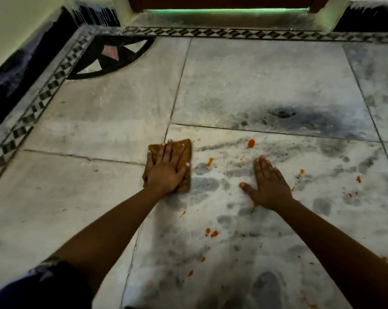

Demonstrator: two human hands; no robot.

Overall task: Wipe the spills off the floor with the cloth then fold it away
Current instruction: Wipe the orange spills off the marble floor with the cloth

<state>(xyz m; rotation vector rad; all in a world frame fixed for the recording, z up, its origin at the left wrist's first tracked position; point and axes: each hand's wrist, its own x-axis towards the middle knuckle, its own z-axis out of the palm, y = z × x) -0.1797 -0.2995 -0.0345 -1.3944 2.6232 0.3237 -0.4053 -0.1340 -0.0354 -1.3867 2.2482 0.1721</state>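
Stretching away underfoot is the grey-veined white marble slab floor [266, 81], cut by thin dark joints and edged along the far and left sides with a black-and-white diamond-patterned inlay border [45, 92]; a dark quarter-circle inlay with pale and pink wedges [112, 56] fills the far left corner. Beyond the border, a glowing green strip under a brown door [226, 11] lines the threshold. Both bare forearms reach forward and down to the floor. The left hand [166, 172] lies palm-down on the folded mustard-brown cloth [185, 150], fingers straight and spread, pressing it flat rather than curling round it; the cloth sits right at the crossing of the slab joints, near the middle of the view. The right hand [270, 186] is planted palm-down on bare marble just beside the cloth, fingers straight and close together, thumb stuck out to the side, holding nothing. Scattered orange-red spill drops [251, 143] dot the slab around that hand: one blob beyond it, a streak between the two hands, smaller flecks off to the right and several closer to the person.
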